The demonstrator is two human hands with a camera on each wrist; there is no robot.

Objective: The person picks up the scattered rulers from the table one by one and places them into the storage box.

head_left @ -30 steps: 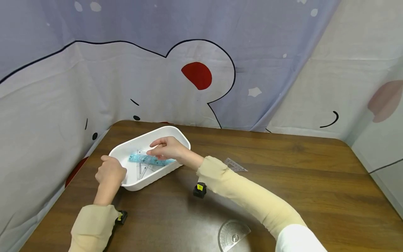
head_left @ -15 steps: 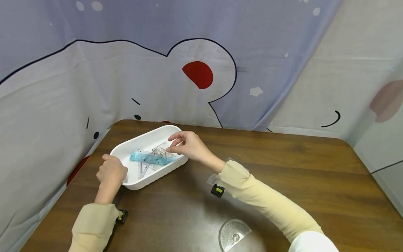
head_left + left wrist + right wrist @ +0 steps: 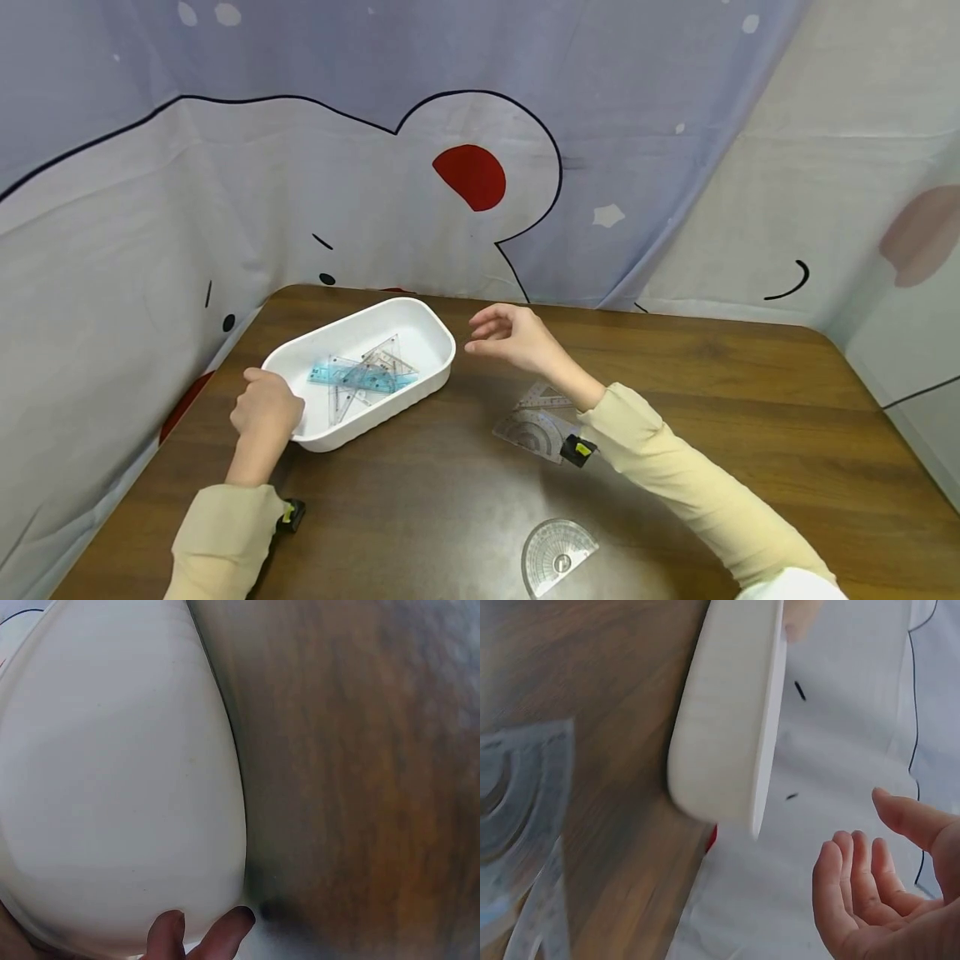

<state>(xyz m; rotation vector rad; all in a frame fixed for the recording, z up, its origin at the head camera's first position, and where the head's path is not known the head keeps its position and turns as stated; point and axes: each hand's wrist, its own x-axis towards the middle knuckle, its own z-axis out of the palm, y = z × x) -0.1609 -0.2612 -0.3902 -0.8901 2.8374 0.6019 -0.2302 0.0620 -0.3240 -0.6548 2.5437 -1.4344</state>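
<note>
A white plastic tray [image 3: 390, 413] stands at the left of the table. My left hand [image 3: 266, 406] grips its near-left end; in the left wrist view, fingertips [image 3: 227, 932] show at the tray's outer wall [image 3: 120, 765]. Inside the tray, a translucent blue ruler [image 3: 319, 374] lies among clear set squares [image 3: 393, 344]. Just off the tray's right end, my right hand [image 3: 513, 336] is in the air, its fingers loosely bent. The right wrist view shows that hand [image 3: 896, 892] with nothing between thumb and fingers.
Under the right forearm, a clear set square [image 3: 542, 395] and a clear plate with a protractor arc [image 3: 527, 433] lie on the wooden table [image 3: 712, 383]. A semicircular protractor [image 3: 555, 554] lies near the front. A printed curtain [image 3: 337, 183] hangs behind.
My right hand has moved out of the tray to the right, uncovering clear set squares at the tray's right part. My left hand has stayed at the rim.
</note>
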